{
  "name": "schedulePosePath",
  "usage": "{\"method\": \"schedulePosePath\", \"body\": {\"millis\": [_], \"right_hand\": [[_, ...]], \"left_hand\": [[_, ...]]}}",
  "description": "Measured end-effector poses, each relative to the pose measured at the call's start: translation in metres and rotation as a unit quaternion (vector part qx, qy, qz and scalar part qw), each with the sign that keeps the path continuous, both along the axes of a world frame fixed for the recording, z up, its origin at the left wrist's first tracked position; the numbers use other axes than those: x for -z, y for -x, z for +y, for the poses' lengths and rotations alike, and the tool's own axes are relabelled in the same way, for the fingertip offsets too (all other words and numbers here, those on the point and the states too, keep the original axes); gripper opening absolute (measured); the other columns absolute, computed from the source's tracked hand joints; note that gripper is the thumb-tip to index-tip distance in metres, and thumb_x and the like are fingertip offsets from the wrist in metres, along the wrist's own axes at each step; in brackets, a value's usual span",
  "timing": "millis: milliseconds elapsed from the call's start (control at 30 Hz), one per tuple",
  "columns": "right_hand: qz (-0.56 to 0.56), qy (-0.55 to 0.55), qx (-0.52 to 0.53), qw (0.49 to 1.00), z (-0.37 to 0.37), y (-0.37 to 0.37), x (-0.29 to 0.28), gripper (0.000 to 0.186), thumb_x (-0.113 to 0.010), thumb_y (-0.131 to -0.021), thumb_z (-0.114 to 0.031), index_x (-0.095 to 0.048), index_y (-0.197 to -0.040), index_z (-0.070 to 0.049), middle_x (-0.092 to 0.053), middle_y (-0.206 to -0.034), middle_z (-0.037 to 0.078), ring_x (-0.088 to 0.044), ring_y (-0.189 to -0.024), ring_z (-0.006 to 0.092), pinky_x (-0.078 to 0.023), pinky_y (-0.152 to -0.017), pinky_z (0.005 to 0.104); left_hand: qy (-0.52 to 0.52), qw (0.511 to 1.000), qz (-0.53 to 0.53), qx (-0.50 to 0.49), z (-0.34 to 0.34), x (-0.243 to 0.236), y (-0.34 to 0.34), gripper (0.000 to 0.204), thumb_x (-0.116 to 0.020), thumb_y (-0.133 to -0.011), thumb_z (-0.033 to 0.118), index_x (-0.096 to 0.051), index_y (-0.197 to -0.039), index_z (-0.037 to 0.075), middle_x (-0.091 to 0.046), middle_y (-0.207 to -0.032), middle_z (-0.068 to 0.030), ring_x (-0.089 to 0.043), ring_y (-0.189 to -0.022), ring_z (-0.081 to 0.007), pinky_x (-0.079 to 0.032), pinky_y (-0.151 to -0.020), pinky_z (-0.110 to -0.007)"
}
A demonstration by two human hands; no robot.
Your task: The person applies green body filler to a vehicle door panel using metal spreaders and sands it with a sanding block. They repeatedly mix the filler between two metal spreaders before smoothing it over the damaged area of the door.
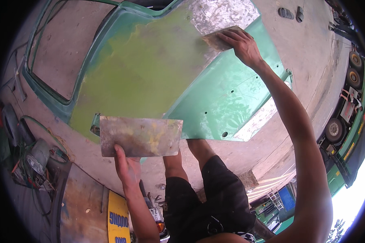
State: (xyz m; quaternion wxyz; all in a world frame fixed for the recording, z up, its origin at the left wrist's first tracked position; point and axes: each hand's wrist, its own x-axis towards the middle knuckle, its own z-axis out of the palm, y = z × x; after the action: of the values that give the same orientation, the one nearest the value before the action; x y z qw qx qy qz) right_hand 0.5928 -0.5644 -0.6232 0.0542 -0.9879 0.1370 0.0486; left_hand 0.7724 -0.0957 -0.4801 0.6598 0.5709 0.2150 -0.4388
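Note:
A large green vehicle door [227,97] with an open window frame lies in front of me. Dull yellow-green filler [138,77] covers much of its panel, and a patchy whitish area [215,14] shows at the far edge. My right hand [245,47] grips a flat putty spreader [215,41], its blade at the panel where the filler, the whitish patch and the bare green meet. Near the door's close edge, my left hand [126,165] holds up a rectangular metal plate [142,135] smeared with filler, thumb on top. The fingers beneath the plate are mostly hidden.
Tools and hoses [38,162] are piled at the left, near a brown board [83,202] and a yellow sign [117,214]. Dark sandals [286,13] lie on the concrete at far right. A green truck [355,133] stands along the right side.

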Motion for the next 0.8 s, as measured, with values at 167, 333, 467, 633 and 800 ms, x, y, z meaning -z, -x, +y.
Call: {"method": "schedulePosePath", "body": {"millis": [167,333,467,633,800], "right_hand": [[-0.049,-0.007,0.316,0.947,0.005,-0.120,0.019,0.038,-0.050,-0.089,-0.010,-0.066,-0.123,-0.019,-0.064,-0.119,0.010,-0.056,-0.114,0.0302,-0.042,-0.098,0.0490],[-0.035,-0.047,0.318,0.946,0.119,-0.142,0.054,0.043,-0.053,-0.087,-0.014,-0.063,-0.126,-0.028,-0.059,-0.118,0.009,-0.050,-0.113,0.0346,-0.037,-0.092,0.0598],[0.005,-0.088,0.262,0.961,0.285,-0.087,0.034,0.065,-0.058,-0.076,-0.003,-0.057,-0.135,-0.030,-0.053,-0.124,0.007,-0.046,-0.117,0.0310,-0.032,-0.103,0.0541],[0.068,-0.174,0.127,0.974,0.351,0.006,0.011,0.069,-0.057,-0.079,-0.003,-0.048,-0.144,-0.026,-0.051,-0.133,0.011,-0.042,-0.129,0.0334,-0.029,-0.108,0.0558],[-0.028,-0.533,0.365,0.763,0.300,-0.044,-0.127,0.038,-0.051,-0.098,-0.010,-0.056,-0.136,-0.013,-0.062,-0.119,0.012,-0.058,-0.112,0.0294,-0.044,-0.099,0.0364]], "left_hand": [[0.022,1.000,0.011,-0.004,0.011,-0.003,-0.004,0.053,-0.042,-0.105,0.043,-0.041,-0.145,0.008,-0.051,-0.142,-0.0063,-0.052,-0.126,-0.0223,-0.042,-0.104,-0.042],[0.033,0.998,0.024,-0.051,0.021,-0.017,-0.005,0.054,-0.042,-0.104,0.045,-0.042,-0.145,0.009,-0.050,-0.143,-0.0065,-0.049,-0.129,-0.0230,-0.038,-0.109,-0.042],[0.034,0.994,0.040,-0.099,0.059,-0.028,-0.009,0.054,-0.044,-0.104,0.045,-0.043,-0.144,0.010,-0.050,-0.143,-0.0062,-0.048,-0.130,-0.0224,-0.036,-0.111,-0.041],[0.008,0.991,0.049,-0.127,0.080,-0.018,-0.002,0.057,-0.049,-0.101,0.048,-0.044,-0.143,0.010,-0.050,-0.142,-0.0046,-0.048,-0.129,-0.0213,-0.036,-0.111,-0.041],[0.026,0.991,0.070,-0.114,0.053,-0.004,0.010,0.058,-0.061,-0.098,0.038,-0.041,-0.144,0.008,-0.051,-0.139,-0.0046,-0.049,-0.127,-0.0189,-0.039,-0.109,-0.040]]}}
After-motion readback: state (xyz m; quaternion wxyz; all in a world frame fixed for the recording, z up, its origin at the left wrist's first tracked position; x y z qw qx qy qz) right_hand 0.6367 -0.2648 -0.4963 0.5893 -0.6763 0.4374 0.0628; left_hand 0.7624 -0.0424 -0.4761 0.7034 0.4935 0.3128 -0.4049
